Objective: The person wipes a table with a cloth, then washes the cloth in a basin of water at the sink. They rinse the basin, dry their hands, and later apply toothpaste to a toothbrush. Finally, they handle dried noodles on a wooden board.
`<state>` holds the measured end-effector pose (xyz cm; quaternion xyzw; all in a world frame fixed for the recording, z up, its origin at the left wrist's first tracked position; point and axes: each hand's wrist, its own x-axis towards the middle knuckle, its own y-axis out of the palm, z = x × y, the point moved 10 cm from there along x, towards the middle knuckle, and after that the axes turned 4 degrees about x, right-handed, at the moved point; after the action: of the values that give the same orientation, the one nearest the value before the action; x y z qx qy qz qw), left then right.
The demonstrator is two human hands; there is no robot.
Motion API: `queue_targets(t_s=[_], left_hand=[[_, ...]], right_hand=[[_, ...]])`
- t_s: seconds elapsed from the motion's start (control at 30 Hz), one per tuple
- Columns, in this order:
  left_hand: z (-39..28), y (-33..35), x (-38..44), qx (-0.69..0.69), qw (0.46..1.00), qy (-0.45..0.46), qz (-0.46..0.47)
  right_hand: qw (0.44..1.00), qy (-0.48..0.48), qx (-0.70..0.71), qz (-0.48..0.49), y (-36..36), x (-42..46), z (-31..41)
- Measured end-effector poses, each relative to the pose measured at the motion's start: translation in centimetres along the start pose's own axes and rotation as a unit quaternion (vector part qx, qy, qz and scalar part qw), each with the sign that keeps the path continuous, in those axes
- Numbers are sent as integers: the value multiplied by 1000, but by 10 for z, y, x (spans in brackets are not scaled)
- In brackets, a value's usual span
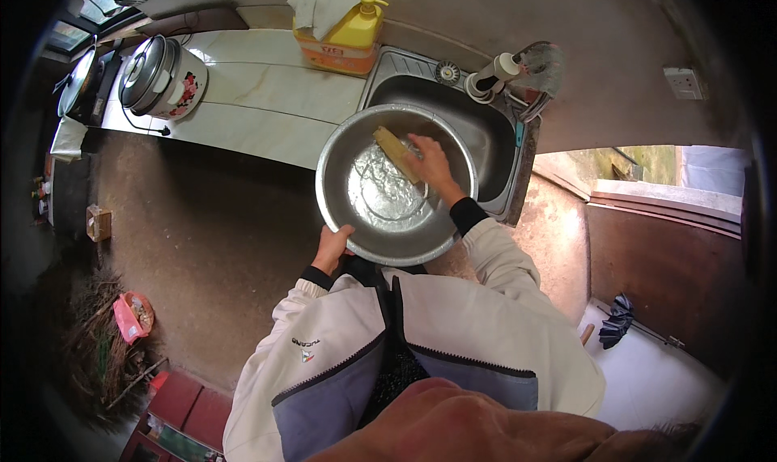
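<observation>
A large round metal basin (397,243) is in front of my body, its far side over the edge of the sink. My left hand (332,246) grips the near left part of its rim, thumb on top. Inside the basin, my right hand (432,163) holds a long yellowish-tan piece (391,145), perhaps a loofah or a root vegetable. Its upper end sticks out past my fingers. Something small and pale shows below that hand, too unclear to name. The basin's bottom looks shiny and wet.
Behind the basin is a steel sink (495,140) with a drain strainer (448,72). A yellow pump bottle (340,43) with a cloth (322,8) stands on the tiled counter (267,92). Farther left is a flowered rice cooker (167,86). Twigs (103,347) lie on the floor.
</observation>
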<state>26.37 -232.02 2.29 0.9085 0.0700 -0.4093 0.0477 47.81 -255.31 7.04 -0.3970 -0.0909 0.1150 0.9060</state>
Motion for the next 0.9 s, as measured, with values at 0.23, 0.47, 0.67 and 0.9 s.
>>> queue_targets(t_s=[0.23, 0.47, 0.67, 0.9], left_hand=[[-3, 2, -1, 14, 1000, -22, 6], [-8, 3, 3, 7, 1000, -8, 7], [-6, 7, 8, 34, 999, -18, 23], [5, 9, -3, 38, 998, -50, 17]], right_hand=[[996, 0, -10, 85, 40, 3, 2], [996, -11, -82, 45, 3, 1, 14], [993, 41, 41, 100, 9, -20, 3], [973, -123, 127, 151, 83, -29, 142]])
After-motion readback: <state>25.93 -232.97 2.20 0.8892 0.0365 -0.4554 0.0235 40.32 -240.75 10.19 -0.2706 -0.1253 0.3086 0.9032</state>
